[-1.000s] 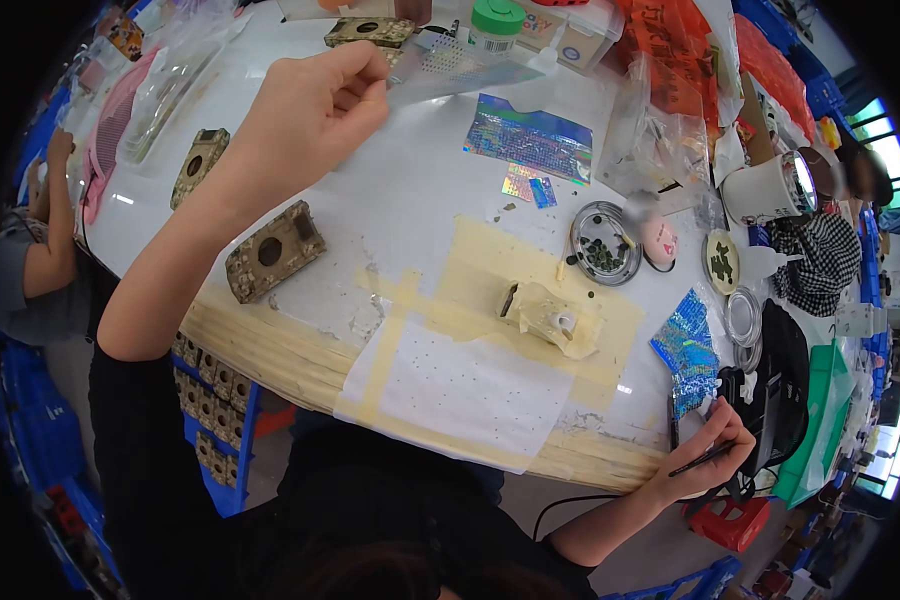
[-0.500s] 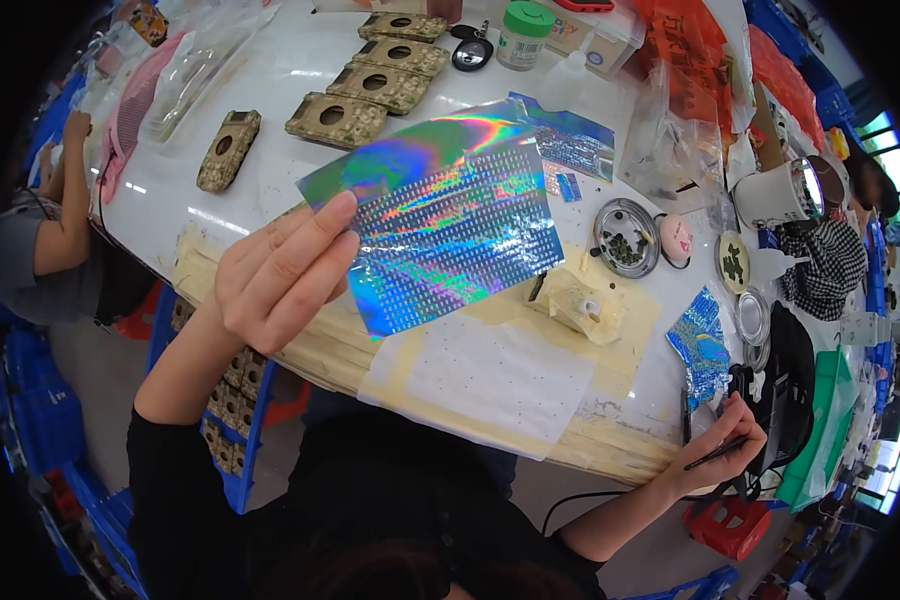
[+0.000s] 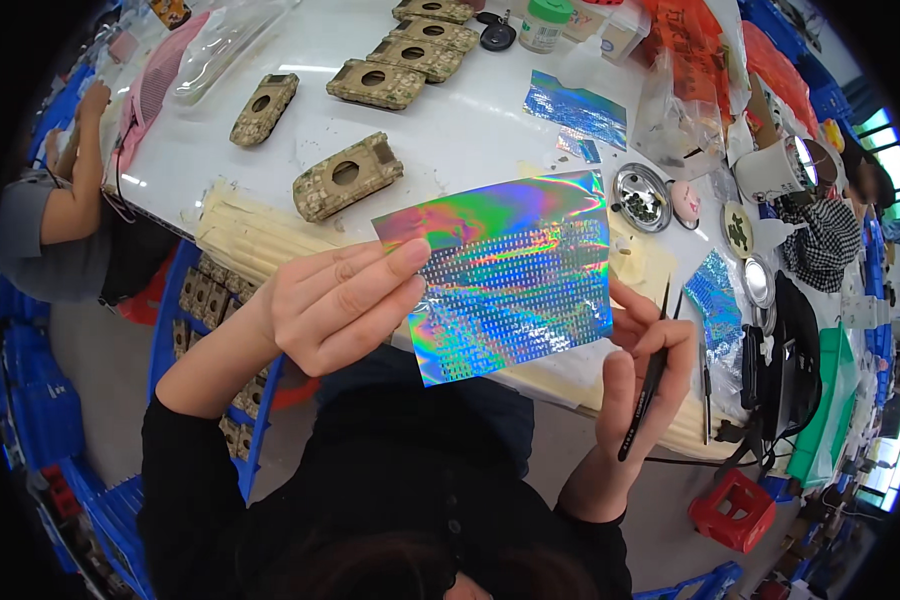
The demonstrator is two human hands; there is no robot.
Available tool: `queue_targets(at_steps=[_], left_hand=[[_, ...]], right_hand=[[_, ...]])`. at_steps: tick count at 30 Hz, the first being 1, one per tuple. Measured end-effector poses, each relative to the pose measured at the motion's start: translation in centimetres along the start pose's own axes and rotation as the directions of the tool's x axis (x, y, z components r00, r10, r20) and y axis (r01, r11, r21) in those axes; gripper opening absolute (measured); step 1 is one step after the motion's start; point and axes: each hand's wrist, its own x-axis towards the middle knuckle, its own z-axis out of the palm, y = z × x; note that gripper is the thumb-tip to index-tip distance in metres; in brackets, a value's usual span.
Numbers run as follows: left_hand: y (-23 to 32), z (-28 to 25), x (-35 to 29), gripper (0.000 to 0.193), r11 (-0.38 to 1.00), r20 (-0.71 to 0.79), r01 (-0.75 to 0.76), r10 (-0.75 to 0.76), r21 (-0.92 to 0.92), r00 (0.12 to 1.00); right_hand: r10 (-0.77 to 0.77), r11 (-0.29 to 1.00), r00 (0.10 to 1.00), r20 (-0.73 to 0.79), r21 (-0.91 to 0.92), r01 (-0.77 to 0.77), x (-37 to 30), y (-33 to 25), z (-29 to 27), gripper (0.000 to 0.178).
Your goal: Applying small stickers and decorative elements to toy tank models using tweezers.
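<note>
Remotely, I watch the left hand (image 3: 335, 310), its grip pinching the shiny iridescent sheet (image 3: 515, 270) by the left edge, above the near edge of the worktop (image 3: 470, 145). The right hand (image 3: 670, 378) grips dark tweezers (image 3: 652, 375), tips upward, near the sheet's right edge; I cannot tell whether its fingers touch the sheet.
</note>
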Motion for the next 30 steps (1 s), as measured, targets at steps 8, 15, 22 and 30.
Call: queue_targets(at_steps=[8, 15, 22, 30], left_hand=[[2.8, 0.7, -1.0, 0.022, 0.995, -0.022, 0.075, -0.077, -0.067, 0.997], [7.6, 2.1, 2.4, 0.066, -0.341, 0.356, 0.103, -0.879, -0.934, 0.317], [8.6, 1.6, 2.5, 0.046, -0.748, 0.79, 0.259, -0.552, -0.61, 0.266], [9.0, 1.3, 2.9, 0.028, -0.748, 0.791, 0.26, -0.566, -0.611, 0.233]], right_hand=[[0.152, 0.978, 0.988, 0.03, 0.14, -0.155, -0.8, -0.8, 1.0, 0.029], [0.087, 0.984, 0.993, -0.076, 0.161, -0.074, -0.9, -0.8, 1.5, 0.029], [0.054, 0.987, 0.997, -0.062, 0.152, -0.044, -1.4, -0.5, 2.3, 0.028], [0.071, 0.986, 0.997, -0.043, 0.154, -0.063, -2.0, -0.1, 2.6, 0.025]])
